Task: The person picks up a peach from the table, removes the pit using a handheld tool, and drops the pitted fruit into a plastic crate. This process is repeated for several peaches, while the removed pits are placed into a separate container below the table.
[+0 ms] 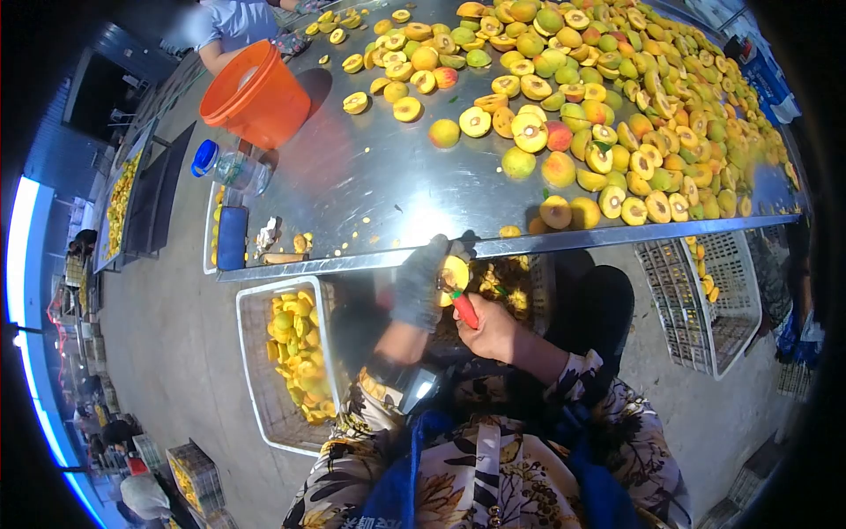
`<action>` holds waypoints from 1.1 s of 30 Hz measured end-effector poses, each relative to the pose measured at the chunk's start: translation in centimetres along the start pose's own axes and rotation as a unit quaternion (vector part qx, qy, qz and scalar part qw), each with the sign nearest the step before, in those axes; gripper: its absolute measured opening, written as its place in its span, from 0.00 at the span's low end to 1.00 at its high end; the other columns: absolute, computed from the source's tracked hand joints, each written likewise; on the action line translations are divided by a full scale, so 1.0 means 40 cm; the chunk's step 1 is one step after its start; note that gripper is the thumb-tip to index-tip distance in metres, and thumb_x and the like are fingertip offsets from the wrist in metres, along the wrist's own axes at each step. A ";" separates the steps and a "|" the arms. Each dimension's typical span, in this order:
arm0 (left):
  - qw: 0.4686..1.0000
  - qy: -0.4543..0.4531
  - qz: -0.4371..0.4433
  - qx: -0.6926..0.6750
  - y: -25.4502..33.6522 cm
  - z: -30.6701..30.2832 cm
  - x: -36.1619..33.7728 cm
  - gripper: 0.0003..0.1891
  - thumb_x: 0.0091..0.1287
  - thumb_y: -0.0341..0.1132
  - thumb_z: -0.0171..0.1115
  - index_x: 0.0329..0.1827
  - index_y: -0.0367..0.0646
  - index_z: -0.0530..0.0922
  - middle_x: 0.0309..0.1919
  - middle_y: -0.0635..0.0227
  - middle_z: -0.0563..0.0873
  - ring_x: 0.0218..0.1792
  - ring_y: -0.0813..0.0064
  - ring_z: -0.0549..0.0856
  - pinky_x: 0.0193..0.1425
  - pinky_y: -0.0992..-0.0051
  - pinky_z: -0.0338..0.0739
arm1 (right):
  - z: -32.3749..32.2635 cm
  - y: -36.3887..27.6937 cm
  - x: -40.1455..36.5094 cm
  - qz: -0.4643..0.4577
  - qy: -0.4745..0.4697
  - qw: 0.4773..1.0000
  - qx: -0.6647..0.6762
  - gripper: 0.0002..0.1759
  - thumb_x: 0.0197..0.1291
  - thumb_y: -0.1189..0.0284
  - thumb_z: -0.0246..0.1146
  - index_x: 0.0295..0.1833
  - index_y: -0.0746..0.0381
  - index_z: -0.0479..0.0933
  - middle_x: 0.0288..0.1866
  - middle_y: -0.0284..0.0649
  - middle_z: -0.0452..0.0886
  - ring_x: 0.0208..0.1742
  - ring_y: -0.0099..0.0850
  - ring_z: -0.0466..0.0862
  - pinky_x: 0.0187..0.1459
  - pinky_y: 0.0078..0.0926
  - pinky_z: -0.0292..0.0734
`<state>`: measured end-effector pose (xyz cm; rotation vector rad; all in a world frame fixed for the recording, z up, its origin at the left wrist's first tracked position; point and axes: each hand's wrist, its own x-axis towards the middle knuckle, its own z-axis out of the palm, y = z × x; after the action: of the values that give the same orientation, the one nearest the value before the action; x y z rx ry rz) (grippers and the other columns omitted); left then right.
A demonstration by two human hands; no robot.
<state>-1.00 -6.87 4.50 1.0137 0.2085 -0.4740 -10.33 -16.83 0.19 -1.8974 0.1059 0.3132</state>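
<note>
My left hand (pixel 418 284), in a dark grey glove, is closed around a yellow peach half (pixel 456 271) just below the table's near edge. My bare right hand (pixel 493 331) grips a small red-handled knife (pixel 466 311) with a green collar. The knife's tip meets the cut face of the peach half, so its blade is mostly hidden. Beneath both hands, a container of dark pits and yellow scraps (pixel 507 284) is partly covered by my arms.
Halved peaches (pixel 617 132) are heaped across the metal table (pixel 352 185). An orange bucket (pixel 264 106) and a plastic bottle (pixel 238 169) stand at the left. Crates flank me: one with peach pieces (pixel 295 344), another at right (pixel 705 309). A co-worker (pixel 242 26) is across the table.
</note>
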 end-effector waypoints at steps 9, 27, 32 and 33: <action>0.977 0.021 0.086 0.194 -0.003 0.020 -0.027 0.15 0.63 0.40 0.60 0.33 0.33 0.79 0.24 0.63 0.82 0.25 0.76 0.81 0.27 0.80 0.75 | -0.030 -0.087 -0.039 0.174 -0.154 0.918 0.322 0.09 0.55 0.80 0.52 0.43 0.60 0.66 0.20 0.33 0.65 0.12 0.19 0.64 0.12 0.19 0.61; 0.978 -0.045 -0.091 -0.182 0.032 -0.052 0.014 0.16 0.59 0.53 0.58 0.30 0.50 0.76 0.26 0.65 0.82 0.19 0.69 0.81 0.16 0.73 0.75 | -0.015 -0.061 -0.033 0.097 -0.313 0.810 0.486 0.09 0.58 0.77 0.54 0.45 0.62 0.68 0.20 0.31 0.65 0.13 0.15 0.61 0.14 0.13 0.58; 0.973 0.104 0.118 -0.166 0.173 -0.322 -0.009 0.20 0.60 0.51 0.58 0.39 0.42 0.77 0.30 0.62 0.82 0.29 0.67 0.81 0.31 0.71 0.79 | -0.027 0.006 -0.014 0.086 -0.321 0.851 0.408 0.13 0.57 0.70 0.59 0.46 0.61 0.68 0.23 0.30 0.69 0.16 0.19 0.67 0.18 0.19 0.64; 0.962 0.199 0.144 -0.120 0.211 -0.365 -0.035 0.19 0.60 0.50 0.58 0.39 0.42 0.77 0.30 0.63 0.82 0.29 0.68 0.81 0.31 0.71 0.79 | 0.043 0.109 0.004 -0.115 -0.183 0.960 0.176 0.11 0.60 0.67 0.57 0.44 0.62 0.73 0.29 0.36 0.77 0.24 0.30 0.77 0.30 0.28 0.73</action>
<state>2.46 9.68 3.92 0.8746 0.4598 0.0262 -11.43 -16.72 -4.38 -1.4553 -0.2900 0.4483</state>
